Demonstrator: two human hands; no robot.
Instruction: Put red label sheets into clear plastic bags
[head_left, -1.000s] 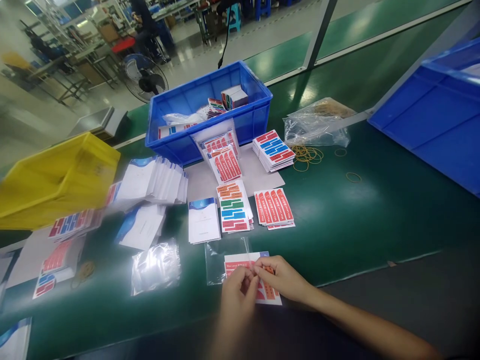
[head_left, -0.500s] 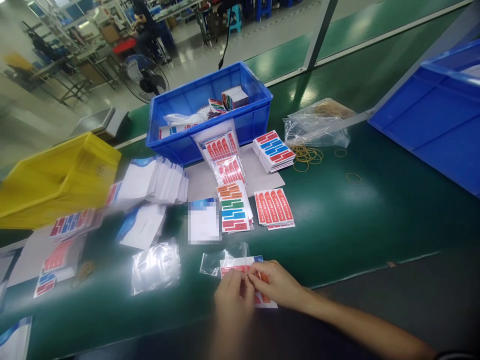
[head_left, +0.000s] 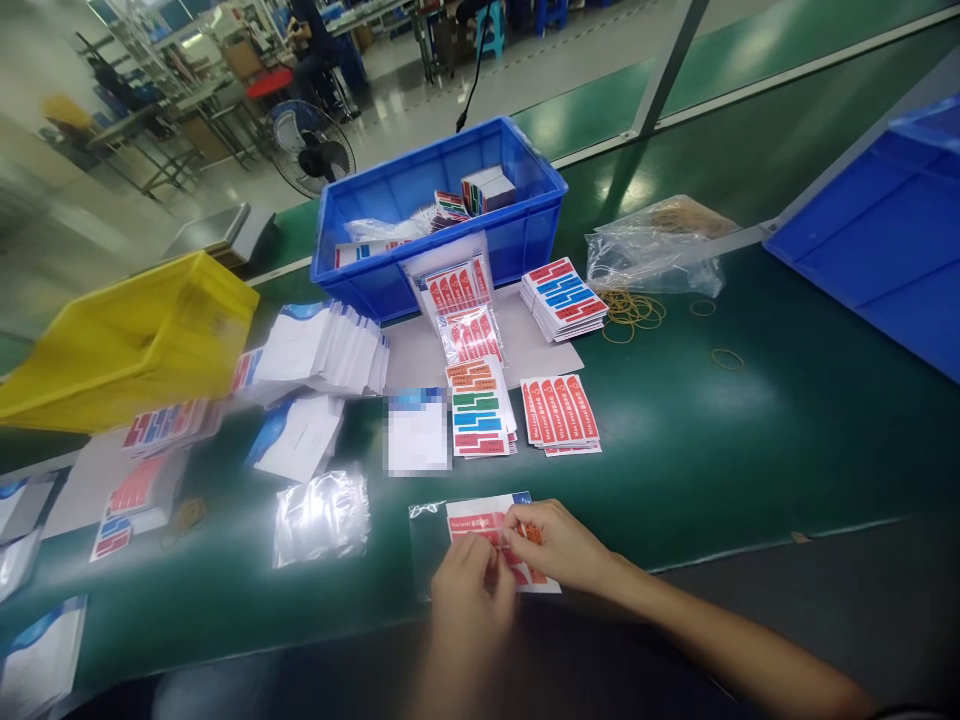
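Near the front edge of the green worktop (head_left: 712, 450), both hands pinch the same small packet: the left hand (head_left: 469, 580) has its fingers closed on the near side of a red-and-white sticker sheet (head_left: 487, 525), and the right hand (head_left: 559, 545) has thumb and forefinger clamped on the sheet's right part, where it meets a clear plastic sleeve (head_left: 427, 540) lying flat under it. The sheet appears partly inside the sleeve; how far in I cannot tell.

To do this well, I would judge that one hand should hold the sleeve's mouth open and flat while the other slides the sheet in squarely, corners first, so that the film does not crease or catch an edge.

On the held sheet the red band reads "Max Level", followed by characters too small to make out. Just beyond lie a stack of red sticker sheets (head_left: 561, 412) with the same slanted wording, too blurred to read surely, and a stack of multicoloured label sheets (head_left: 480, 410). Farther out, a blue crate (head_left: 517, 240) holds more packs, a pile of loose rubber bands (head_left: 630, 310) lies to its right, and a yellow bin (head_left: 127, 340) sits at the left. A stack of white-and-blue cards (head_left: 315, 345) bears print too fine to read.
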